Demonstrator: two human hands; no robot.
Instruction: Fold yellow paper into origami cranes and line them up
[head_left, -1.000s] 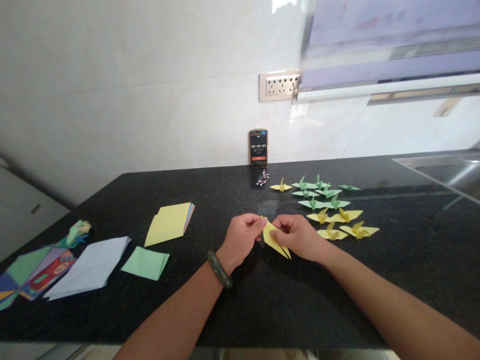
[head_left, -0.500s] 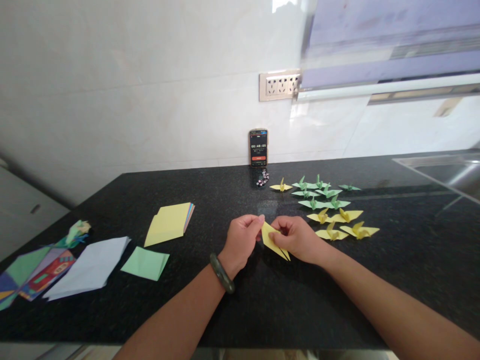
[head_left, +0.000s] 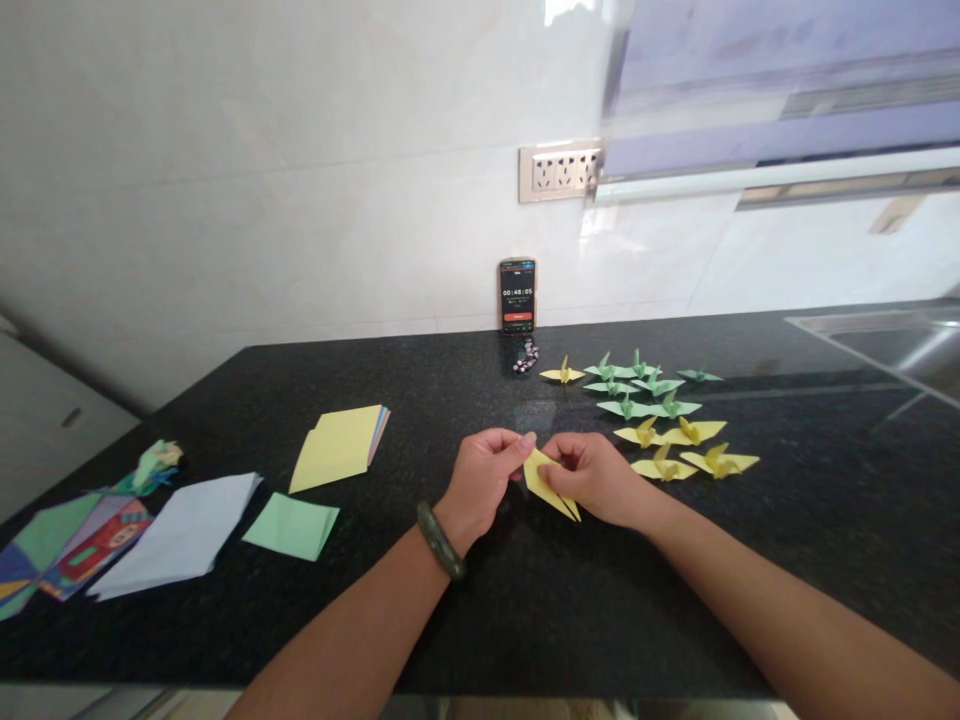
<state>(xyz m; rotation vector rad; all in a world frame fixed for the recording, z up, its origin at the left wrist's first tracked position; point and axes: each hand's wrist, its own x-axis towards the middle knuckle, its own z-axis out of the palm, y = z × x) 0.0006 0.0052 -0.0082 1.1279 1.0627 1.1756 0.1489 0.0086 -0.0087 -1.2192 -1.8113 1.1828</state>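
Left thumb [head_left: 523, 447]: it has slid a tiny bit to the right at the top of the yellow paper [head_left: 538, 482] since half a second ago.
Left hand [head_left: 480, 480]: it pinches the top end of the paper, thumb on top and fingers curled under. Its back faces up.
Right hand [head_left: 600, 478]: it pinches the paper's right side near the middle, thumb on top, fingers bent in.
Arms: both reach in from the bottom corners and lean toward each other, so the hands are close together.
Yellow paper: it is between the two hands, over the black counter [head_left: 525, 640]. Two thin points stick out toward the person.
Bangle [head_left: 441, 541]: dark green, around the left wrist.
Folded birds: yellow ones [head_left: 720, 462] are near the right hand, and green ones [head_left: 628, 408] sit behind them. One more yellow bird is near the beads [head_left: 527, 357].
Flat papers: a green sheet [head_left: 292, 527], a yellow-topped pile [head_left: 337, 447] and white sheets [head_left: 180, 535] lie left of the hands.
Phone [head_left: 517, 296]: it leans on the wall, showing 00:48:05.
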